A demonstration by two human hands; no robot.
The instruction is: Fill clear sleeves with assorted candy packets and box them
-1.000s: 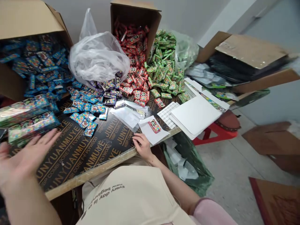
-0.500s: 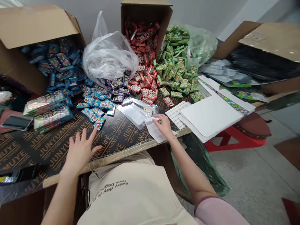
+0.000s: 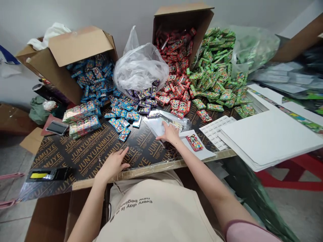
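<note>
My right hand [image 3: 170,133] is spread over a few flat clear plastic bags [image 3: 151,125], its fingertips touching or just above them; I cannot tell which. Just right of it, a small red wrapped packet [image 3: 194,142] lies on a white sheet of paper [image 3: 202,153] near the table's front edge. My left hand [image 3: 113,164] hovers low over the black printed tabletop [image 3: 93,154], fingers apart and holding nothing. Ahead of it are loose blue packets [image 3: 123,129]. A dark purple packet [image 3: 153,114] rests on the far end of the plastic bags.
Behind are boxes of blue packets [image 3: 94,72] and red packets [image 3: 174,50], a crumpled plastic bag [image 3: 141,67], and a green packet heap [image 3: 217,64]. White boards [image 3: 270,134] overhang at right beside a label sheet [image 3: 217,131]. Bundled packs [image 3: 84,126] and a phone [image 3: 57,127] lie left.
My right hand has left the white paper and moved left onto the plastic bags, uncovering the red packet. My left hand has drawn nearer the table edge. The view has swung left.
</note>
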